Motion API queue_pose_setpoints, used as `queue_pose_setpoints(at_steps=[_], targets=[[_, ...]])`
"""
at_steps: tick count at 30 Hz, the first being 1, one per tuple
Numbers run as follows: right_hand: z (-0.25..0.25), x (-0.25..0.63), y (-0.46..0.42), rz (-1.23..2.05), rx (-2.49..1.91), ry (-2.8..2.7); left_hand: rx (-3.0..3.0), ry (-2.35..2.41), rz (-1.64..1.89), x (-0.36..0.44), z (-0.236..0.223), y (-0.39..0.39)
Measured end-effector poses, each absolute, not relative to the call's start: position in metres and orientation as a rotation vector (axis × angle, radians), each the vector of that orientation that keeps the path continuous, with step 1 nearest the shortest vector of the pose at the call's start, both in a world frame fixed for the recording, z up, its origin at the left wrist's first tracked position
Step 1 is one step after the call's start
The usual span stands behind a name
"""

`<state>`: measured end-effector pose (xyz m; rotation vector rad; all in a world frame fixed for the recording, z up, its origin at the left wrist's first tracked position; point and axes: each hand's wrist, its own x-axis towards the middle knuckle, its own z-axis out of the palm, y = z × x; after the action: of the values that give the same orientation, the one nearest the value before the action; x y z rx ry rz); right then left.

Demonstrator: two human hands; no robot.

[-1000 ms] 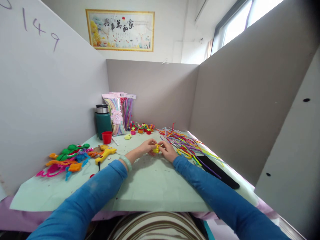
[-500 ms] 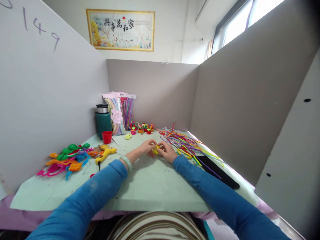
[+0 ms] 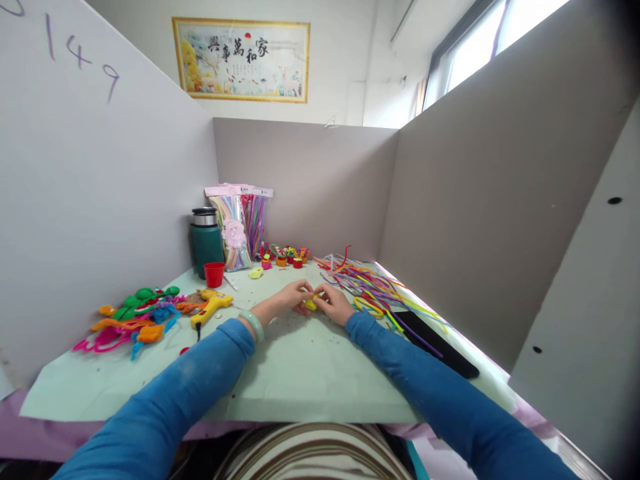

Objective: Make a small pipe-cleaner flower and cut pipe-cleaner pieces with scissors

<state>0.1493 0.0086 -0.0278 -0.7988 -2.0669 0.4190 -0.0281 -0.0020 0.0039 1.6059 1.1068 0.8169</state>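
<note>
I have a small yellow fuzzy piece (image 3: 312,303) pinched between both my hands, out in the middle of the pale green mat (image 3: 300,373). My left hand (image 3: 296,293) is closed on its left side and my right hand (image 3: 333,301) is closed on its right side, with my fingertips meeting over it. It is so small that my fingers hide most of it. I think it is very light and soft, like bent fluffy wire, so it should bend easily and keep its new shape. It could squash if I squeeze hard, so I think the best place to hold it is at its edges, with just the tips of my fingers. Just to my right lies a big loose heap of colourful fuzzy sticks (image 3: 373,287), near my right hand, and a black flat thing (image 3: 440,350) lies beside my right sleeve. To my left is a yellow glue gun (image 3: 213,307), and past it a pile of finished fuzzy shapes (image 3: 133,320). Far back stand a red cup (image 3: 214,274), a green flask (image 3: 205,241), packs of sticks (image 3: 240,227) and a row of little fuzzy flowers (image 3: 283,255). Nothing sits between my hands and me.
</note>
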Motion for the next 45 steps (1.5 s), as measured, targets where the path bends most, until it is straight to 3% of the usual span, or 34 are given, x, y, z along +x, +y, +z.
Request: queue_pose_setpoints(at_steps=[27, 45], targets=[[-0.0339, 0.1501, 0.0137, 0.274, -0.776, -2.095, 1.403, 1.12, 0.838, -0.0255, 0.0071, -0.001], [-0.0305, 0.1502, 0.0105, 0.369, -0.797, -2.043, 1.397, 1.177, 0.855, -0.0228, 0.0133, -0.0074]])
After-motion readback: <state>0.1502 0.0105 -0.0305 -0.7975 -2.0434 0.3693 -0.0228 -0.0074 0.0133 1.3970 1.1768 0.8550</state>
